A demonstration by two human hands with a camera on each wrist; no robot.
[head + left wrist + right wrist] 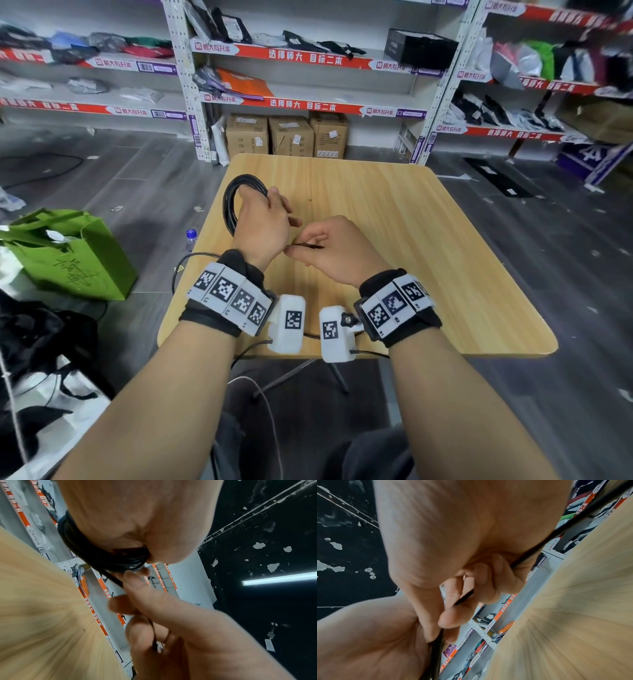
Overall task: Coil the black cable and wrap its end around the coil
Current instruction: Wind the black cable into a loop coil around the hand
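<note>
Head: left hand grip wrapped round the black cable coil, held above the counter. Right hand pinches the cable's end.
Left wrist: coil under curled fingers.
Right wrist: strand pinched tight.

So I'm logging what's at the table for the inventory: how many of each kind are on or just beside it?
Black cable, coiled, held above the table by the left hand, end pinched by the right hand: 1
Green bag: 1
Bottle with blue cap: 1
Total: 3
</note>
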